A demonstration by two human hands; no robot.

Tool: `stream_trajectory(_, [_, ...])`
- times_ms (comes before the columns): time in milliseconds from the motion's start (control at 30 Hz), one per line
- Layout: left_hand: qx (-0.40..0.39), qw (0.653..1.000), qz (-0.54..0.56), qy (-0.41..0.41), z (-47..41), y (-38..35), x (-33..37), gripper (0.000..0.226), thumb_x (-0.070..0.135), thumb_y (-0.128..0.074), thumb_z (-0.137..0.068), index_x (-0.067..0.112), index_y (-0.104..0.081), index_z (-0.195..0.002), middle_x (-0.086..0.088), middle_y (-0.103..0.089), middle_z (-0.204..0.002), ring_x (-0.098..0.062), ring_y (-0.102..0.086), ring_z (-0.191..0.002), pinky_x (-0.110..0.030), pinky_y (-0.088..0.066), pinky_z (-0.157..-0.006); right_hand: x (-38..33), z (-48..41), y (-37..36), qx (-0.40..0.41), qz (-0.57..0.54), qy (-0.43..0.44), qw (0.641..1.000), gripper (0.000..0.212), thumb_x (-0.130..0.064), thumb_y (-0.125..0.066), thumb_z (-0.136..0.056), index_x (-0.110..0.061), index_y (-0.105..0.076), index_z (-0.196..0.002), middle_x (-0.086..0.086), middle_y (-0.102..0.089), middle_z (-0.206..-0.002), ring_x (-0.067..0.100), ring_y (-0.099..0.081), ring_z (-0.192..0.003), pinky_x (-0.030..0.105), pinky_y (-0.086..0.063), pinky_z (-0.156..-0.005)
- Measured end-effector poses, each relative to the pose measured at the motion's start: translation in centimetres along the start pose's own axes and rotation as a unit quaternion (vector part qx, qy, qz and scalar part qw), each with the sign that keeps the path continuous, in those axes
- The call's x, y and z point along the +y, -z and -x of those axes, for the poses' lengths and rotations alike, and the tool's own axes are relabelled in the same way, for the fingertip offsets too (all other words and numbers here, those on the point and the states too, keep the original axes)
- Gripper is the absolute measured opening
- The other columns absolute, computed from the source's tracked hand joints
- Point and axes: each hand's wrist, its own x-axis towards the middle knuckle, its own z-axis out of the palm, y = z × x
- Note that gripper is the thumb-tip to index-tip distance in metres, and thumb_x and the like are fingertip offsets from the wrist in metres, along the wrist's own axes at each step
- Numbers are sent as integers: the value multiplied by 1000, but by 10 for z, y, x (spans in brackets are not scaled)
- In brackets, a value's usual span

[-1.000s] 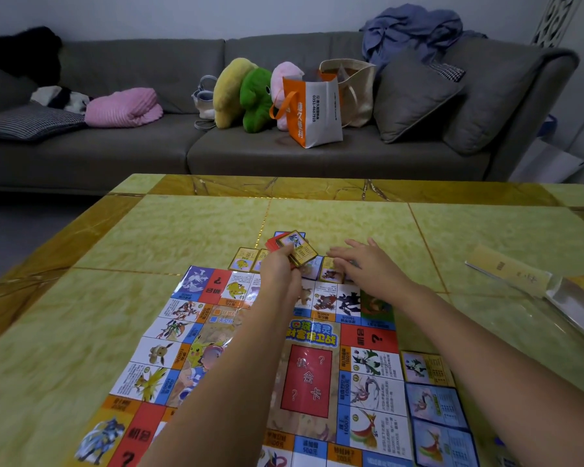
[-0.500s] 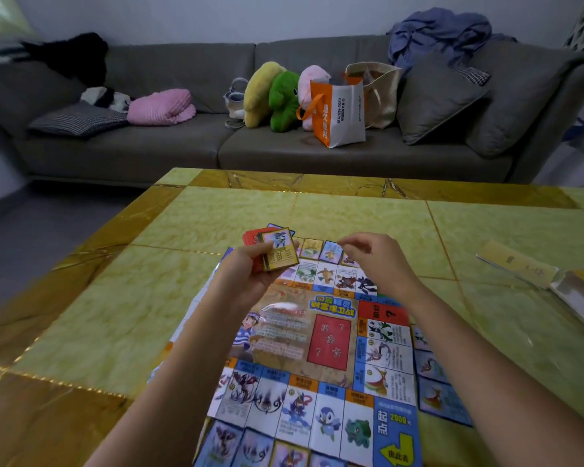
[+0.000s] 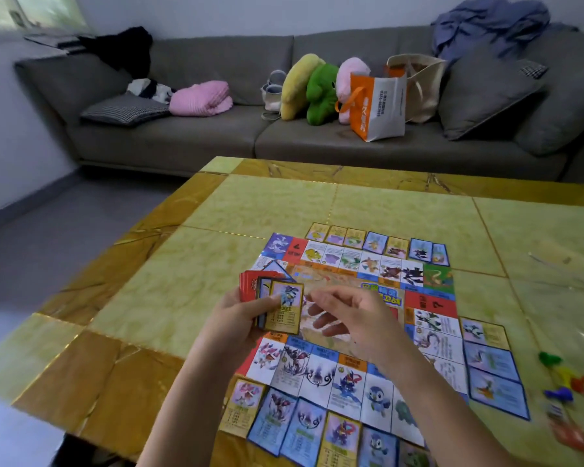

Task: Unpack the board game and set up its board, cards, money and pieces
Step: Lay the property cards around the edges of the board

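"Paper cards, right? The near row of cards lies on the table, just beside the near edge of the board," says one.

"Yes. Thin, light and a bit slippery, I think. A puff could shove them," says the other.

"What's at the right?"

"Little coloured pieces on the table, well apart from the hands. They're blurry. They look small and hard, so pinch them one by one."

"Where are the other cards?"

"The left hand grips the stack of cards above the left part of the board, thumb on the top card. That one has a yellow rim."

"And the right hand?"

"It hangs just beside the stack, fingers loosely bent. I see nothing in it."

"How should it take the top card?"

"By a side edge, I guess, with thumb and one finger, then slide it off. Squeeze hard and it may bend. Two may stick together."

"And farther off?"

"A far row of cards lies just beside the board's far edge. Behind the table is a grey sofa with soft toys and an orange bag."
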Motion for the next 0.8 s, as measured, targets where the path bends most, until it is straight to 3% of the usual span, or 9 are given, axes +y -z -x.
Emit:
stream_trajectory(67, [-37, 999, -13, -4, 6, 6, 1, 30, -4, -61, -73, -10, -58, -103, -23, -71, -85, -28, -71, -67, -33, -59, -59, -3, 2, -12, -4, -14, -1, 1000, 30, -37, -67, -77, -11, -72, -90, 9, -70, -81, 20, -68, -70, 24, -54, -61])
stream_trajectory(167, [-64, 997, -47, 1, 11, 13, 2, 14, -6, -58, -79, -7, -58, -93, -13, -70, -68, -22, -69, -61, -28, -58, -59, -4, 2, -23, 8, 5, 2, 1000, 24, -28, -74, -77, -7, -70, -89, 5, -68, -73, 18, -68, -67, 28, -57, -65])
stream_trajectory(267, [-96, 992, -69, 32, 8, 24, 8, 31, 0, -61, -77, -9, -58, -106, -24, -71, -94, -31, -71, -80, -35, -60, -74, 1, -2, -32, 32, 20, 1, 999, 17, -17, -76, -76, -4, -68, -84, -1, -66, -64, 12, -65, -61, 23, -55, -62])
stream_trajectory(333, [-101, 992, -56, 59, 5, 33, 12, 36, 4, -60, -76, -8, -58, -110, -26, -69, -103, -31, -70, -84, -37, -60, -74, 5, -5, -38, 38, 17, -4, 999, 17, -17, -77, -75, -3, -67, -80, -1, -66, -61, 10, -64, -58, 19, -51, -58])
stream_trajectory(500, [-60, 995, -8, 77, 4, 51, 20, 27, 7, -56, -76, -8, -63, -98, -27, -69, -98, -29, -72, -76, -34, -61, -66, 13, -11, -48, 31, -19, -18, 999, 14, -14, -73, -79, -3, -65, -80, -1, -67, -60, 9, -64, -56, 19, -50, -57])
stream_trajectory(667, [31, 998, 18, 55, -5, 66, 19, 24, 2, -48, -92, -7, -56, -113, -18, -73, -89, -24, -72, -72, -32, -60, -62, 15, -15, -44, 43, -77, -17, 996, 12, -12, -71, -81, -6, -65, -90, 7, -67, -69, 16, -64, -60, 24, -55, -61])
stream_trajectory(800, [85, 993, 59, 51, -11, 80, 19, 22, 2, -45, -94, -4, -54, -113, -25, -67, -108, -30, -71, -90, -36, -61, -67, 17, -15, -35, 63, -112, -28, 991, 23, -8, -68, -83, -7, -63, -105, 6, -68, -72, 15, -63, -60, 19, -52, -55])
